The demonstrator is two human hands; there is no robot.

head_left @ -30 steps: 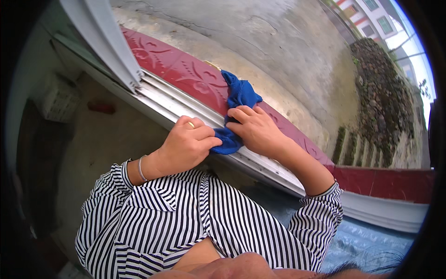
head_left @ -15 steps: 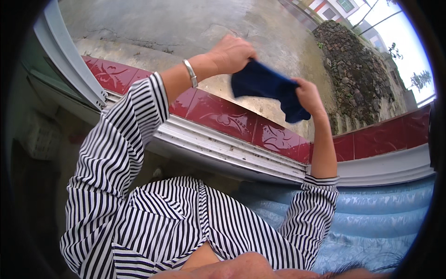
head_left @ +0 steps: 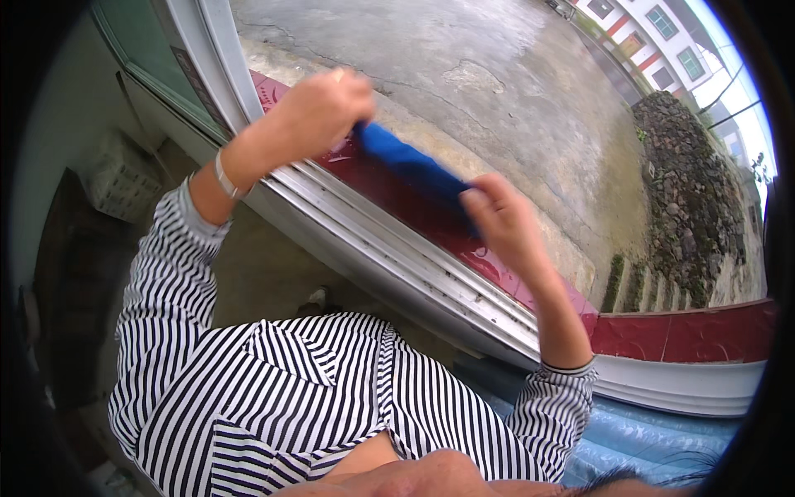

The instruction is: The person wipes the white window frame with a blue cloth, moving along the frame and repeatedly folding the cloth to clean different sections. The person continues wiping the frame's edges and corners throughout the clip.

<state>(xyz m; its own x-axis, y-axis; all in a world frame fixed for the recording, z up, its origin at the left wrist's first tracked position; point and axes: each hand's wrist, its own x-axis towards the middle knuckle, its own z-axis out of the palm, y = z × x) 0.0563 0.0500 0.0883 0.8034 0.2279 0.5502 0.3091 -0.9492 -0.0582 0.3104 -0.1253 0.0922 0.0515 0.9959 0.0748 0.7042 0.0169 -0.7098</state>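
Blue cloth (head_left: pixel 407 161) stretches in a narrow band, no longer spread wide, between left hand (head_left: pixel 330 109) and right hand (head_left: pixel 507 217), both clamped on its ends.

The air over the yard (head_left: pixel 497 50) is free beyond the cloth (head_left: pixel 407 159), which bars the gap between the hands (head_left: pixel 323 112), while the frame (head_left: pixel 220 66) blocks the left and the tiles (head_left: pixel 381 199) and track (head_left: pixel 397 240) block below.

My cloth (head_left: pixel 406 157) is bright blue, my shirt (head_left: pixel 315 406) striped black and white, my bracelet (head_left: pixel 224 175) silvery; I see deep red tiles (head_left: pixel 700 333), a grey-white window track (head_left: pixel 484 309), pale blue fabric (head_left: pixel 633 443), mottled grey concrete (head_left: pixel 464 50), and a white building (head_left: pixel 675 43) with red bands
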